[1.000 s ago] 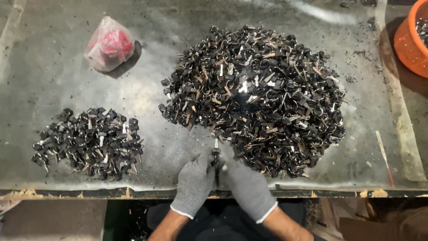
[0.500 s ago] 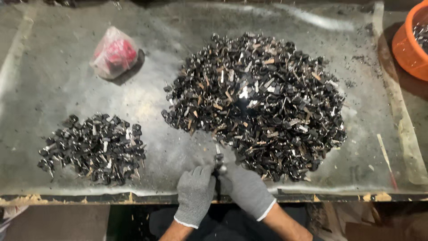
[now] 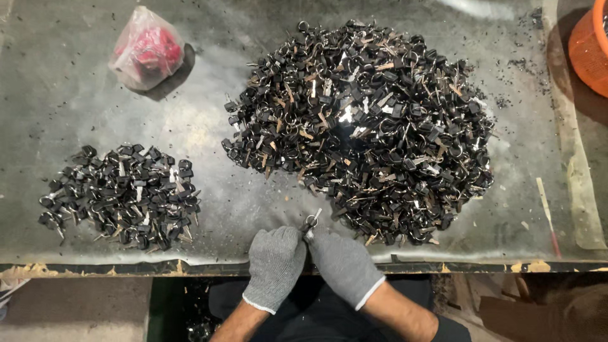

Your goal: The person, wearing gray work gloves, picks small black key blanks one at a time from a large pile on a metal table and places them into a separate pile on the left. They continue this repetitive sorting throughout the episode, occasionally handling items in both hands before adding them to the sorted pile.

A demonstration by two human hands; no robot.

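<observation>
Both my hands wear grey knit gloves and meet at the table's near edge. My left hand and my right hand pinch one small black-headed key on a ring between their fingertips. Just beyond them lies a large heap of black-headed keys with metal blades and rings. A smaller heap of the same keys lies to the left, apart from my hands.
A knotted clear plastic bag with red contents lies at the far left. An orange tub stands off the table's right side. The grey metal tabletop carries black crumbs; its front edge runs just below my hands.
My hands have stayed at the near edge, working the one key between the fingertips. The view has shifted slightly; the heaps have not moved.
</observation>
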